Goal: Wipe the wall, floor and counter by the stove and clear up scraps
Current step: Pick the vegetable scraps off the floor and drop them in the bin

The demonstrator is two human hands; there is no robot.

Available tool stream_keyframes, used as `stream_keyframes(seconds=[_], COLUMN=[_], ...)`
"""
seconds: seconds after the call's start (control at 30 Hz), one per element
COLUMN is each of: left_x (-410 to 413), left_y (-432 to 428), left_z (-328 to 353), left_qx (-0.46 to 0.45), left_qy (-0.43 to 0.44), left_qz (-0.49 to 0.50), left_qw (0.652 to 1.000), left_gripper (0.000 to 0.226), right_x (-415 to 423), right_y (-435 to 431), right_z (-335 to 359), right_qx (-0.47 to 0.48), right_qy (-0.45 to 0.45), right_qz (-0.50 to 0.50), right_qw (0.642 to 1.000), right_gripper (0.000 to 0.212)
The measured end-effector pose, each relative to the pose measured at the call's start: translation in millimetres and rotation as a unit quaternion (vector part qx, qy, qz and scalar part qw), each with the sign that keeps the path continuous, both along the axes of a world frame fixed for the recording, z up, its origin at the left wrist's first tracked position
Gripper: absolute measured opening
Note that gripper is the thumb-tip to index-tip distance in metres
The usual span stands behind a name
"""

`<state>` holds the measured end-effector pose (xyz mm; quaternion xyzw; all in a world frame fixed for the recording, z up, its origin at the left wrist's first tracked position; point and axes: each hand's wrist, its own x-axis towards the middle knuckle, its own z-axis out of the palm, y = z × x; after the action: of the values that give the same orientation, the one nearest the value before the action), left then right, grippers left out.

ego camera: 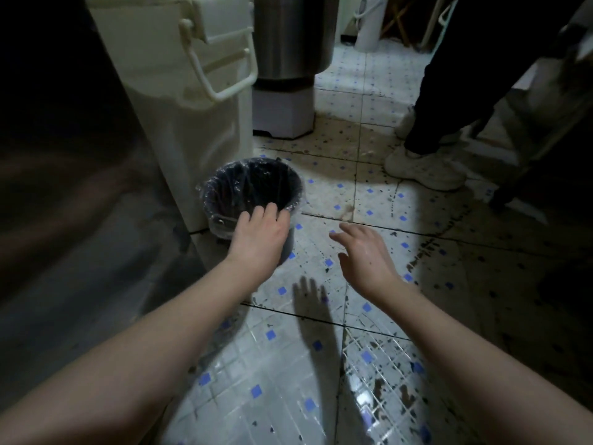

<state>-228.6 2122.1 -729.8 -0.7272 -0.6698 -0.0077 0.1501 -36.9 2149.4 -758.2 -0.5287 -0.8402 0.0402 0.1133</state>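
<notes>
Head view: both hands reach out low over the dirty tiled floor point(369, 194), beside a small bin point(256, 184).

The left hand point(260, 232) is open, its loose fingers lying over the near rim of the plastic-lined bin, just toward 10 o'clock from the middle. The right hand point(365, 255) is open too, fingers spread, holding nothing, above the tiles. Dark spots cover the floor from 2 to 5 o'clock. A cream container point(192, 123) stands at 11 o'clock, a steel drum point(288, 36) at 12, another person's white shoe point(423, 168) at 2.
</notes>
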Motion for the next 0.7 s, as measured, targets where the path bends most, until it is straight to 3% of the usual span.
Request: stream_keyframes(seconds=[0.53, 0.7], left_x=[91.7, 109.6], left_y=[-61.1, -78.9], left_z=[-52.8, -68.9], left_qx=[-0.108, -0.135], left_qy=[0.027, 0.059], left_qz=[-0.141, -0.191], left_qw=[0.984, 0.97], left_gripper=[0.031, 0.035], right_x=[141.8, 170.1], right_y=[-101.5, -126.4], right_z=[-45.6, -60.4], right_qx=[-0.137, -0.206], right_qy=[-0.057, -0.015], right_qz=[-0.126, -0.189], right_qw=[0.981, 0.96], right_gripper=[0.051, 0.033])
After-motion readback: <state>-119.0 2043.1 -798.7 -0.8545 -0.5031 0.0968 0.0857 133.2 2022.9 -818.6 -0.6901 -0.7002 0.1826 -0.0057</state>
